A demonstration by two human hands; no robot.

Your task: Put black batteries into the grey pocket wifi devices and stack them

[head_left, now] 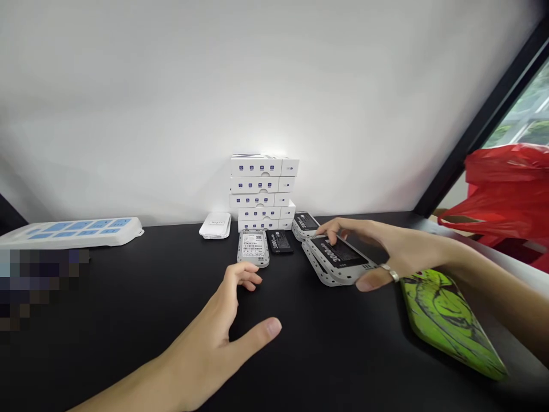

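My right hand (pixel 381 252) grips an open-backed, pale grey pocket-sized electronic device (pixel 343 258), thumb at its near corner and fingertips on its black battery marked 3000. One edge of this device is tilted up over a similar casing (pixel 317 269) beneath it. My left hand (pixel 231 320) is open above the table, fingers slightly curled and thumb spread, holding nothing. Just beyond its fingertips lies another open-backed device (pixel 253 247) with a printed label showing. Beside that is a loose black battery (pixel 280 241). More battery-fitted devices (pixel 305 223) are stacked behind my right hand.
A stack of white boxes (pixel 257 186) stands against the wall. Left of it are piled white covers (pixel 215 225) and a white-and-blue power strip (pixel 86 232). A green patterned phone case (pixel 450 320) lies under my right forearm. Red plastic bags (pixel 506 194) are at the far right.
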